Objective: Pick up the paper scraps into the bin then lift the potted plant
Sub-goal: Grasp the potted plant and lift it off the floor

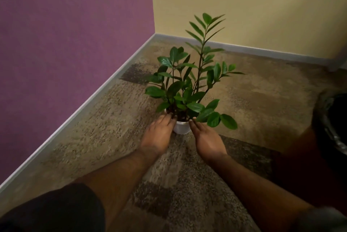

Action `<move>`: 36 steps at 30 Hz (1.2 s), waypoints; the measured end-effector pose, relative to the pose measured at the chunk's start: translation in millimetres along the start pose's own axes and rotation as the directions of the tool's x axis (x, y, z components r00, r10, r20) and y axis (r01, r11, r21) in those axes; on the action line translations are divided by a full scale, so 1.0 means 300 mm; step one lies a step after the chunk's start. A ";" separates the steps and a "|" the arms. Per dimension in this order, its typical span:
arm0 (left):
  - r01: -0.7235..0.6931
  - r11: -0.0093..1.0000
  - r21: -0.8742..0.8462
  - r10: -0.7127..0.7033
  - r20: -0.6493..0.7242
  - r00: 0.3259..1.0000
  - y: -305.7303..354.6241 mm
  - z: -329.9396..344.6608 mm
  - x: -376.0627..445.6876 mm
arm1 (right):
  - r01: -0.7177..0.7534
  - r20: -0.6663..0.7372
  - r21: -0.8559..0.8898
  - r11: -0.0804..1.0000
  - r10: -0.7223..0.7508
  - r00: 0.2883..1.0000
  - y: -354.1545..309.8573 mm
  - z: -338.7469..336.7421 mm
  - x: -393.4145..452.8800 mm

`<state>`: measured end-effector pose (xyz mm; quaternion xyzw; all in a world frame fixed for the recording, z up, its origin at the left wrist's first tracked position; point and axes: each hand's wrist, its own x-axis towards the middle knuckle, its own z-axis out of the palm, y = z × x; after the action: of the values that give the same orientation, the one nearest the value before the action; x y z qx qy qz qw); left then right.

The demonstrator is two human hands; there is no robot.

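The potted plant, green and leafy in a small white pot, stands on the carpet near the room's corner. My left hand lies flat against the pot's left side, its fingertips at the rim. My right hand is at the pot's right side with the palm turned toward it, fingers straight, fingertips touching the rim under a low leaf. Neither hand is closed around the pot. No paper scraps are in view. The black bin with a plastic liner shows partly at the right edge.
A purple wall runs along the left and a yellow wall along the back, both with grey skirting. Patterned brown carpet covers the floor. My knee in dark shorts is at the bottom left.
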<state>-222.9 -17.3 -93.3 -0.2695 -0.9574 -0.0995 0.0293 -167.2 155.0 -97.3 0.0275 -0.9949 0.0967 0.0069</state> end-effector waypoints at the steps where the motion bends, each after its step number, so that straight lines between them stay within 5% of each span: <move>1: -0.003 1.000 -0.007 0.003 -0.006 1.000 0.001 0.008 0.014 | 0.006 -0.006 -0.009 1.000 -0.007 1.000 -0.003 0.009 0.013; 14: 0.050 0.984 -0.170 -0.077 -0.155 0.985 0.013 0.070 0.091 | 0.017 -0.082 0.039 0.999 -0.014 0.996 -0.031 0.011 0.074; 20: -0.024 0.996 -0.088 0.011 -0.142 0.990 0.061 -0.024 0.044 | 0.102 -0.164 -0.079 0.992 -0.114 0.980 -0.006 -0.114 0.028; 29: 0.032 0.981 -0.190 -0.027 0.028 0.999 0.305 -0.496 -0.101 | 0.243 -0.109 -0.079 0.967 -0.251 0.962 -0.040 -0.554 -0.180; 36: -0.025 0.976 -0.218 0.035 0.040 0.999 0.474 -1.117 -0.168 | 0.292 -0.132 -0.060 0.955 -0.298 0.946 -0.169 -1.134 -0.330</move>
<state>-104.7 6.6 254.0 -0.2875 -0.9371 -0.1971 -0.0196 -62.7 176.3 244.4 0.1689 -0.9784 0.0766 0.0914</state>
